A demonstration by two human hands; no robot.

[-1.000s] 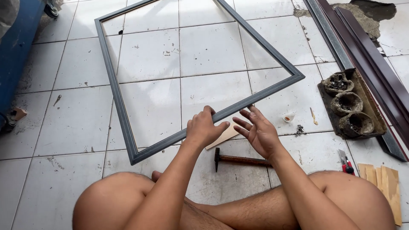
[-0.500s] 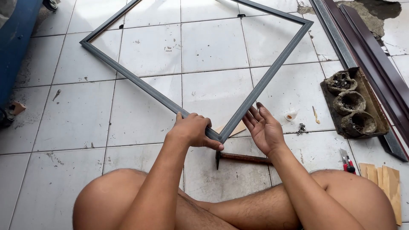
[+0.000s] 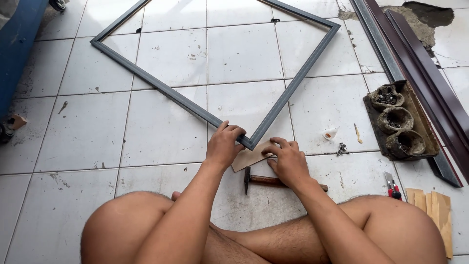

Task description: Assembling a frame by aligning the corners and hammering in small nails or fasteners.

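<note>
A grey metal frame (image 3: 161, 90) lies on the white tiled floor, turned so one corner points at me. My left hand (image 3: 223, 145) grips that near corner from the left side. My right hand (image 3: 287, 160) rests just right of the corner, its fingers pressing on a thin piece of light wood (image 3: 249, 157) that lies under the corner. A small hammer (image 3: 259, 179) with a wooden handle lies on the tiles just in front of my hands, between my knees.
A dark tray (image 3: 420, 117) holding three round pots of small hardware stands at the right, beside long metal profiles (image 3: 415, 54). A red utility knife (image 3: 392, 185) and wooden slats (image 3: 437, 212) lie by my right knee. A blue object (image 3: 17, 44) borders the left.
The frame has been rotated on the floor, so a corner now points at me. My left hand has closed on that corner and my right hand has dropped onto the wood piece.
</note>
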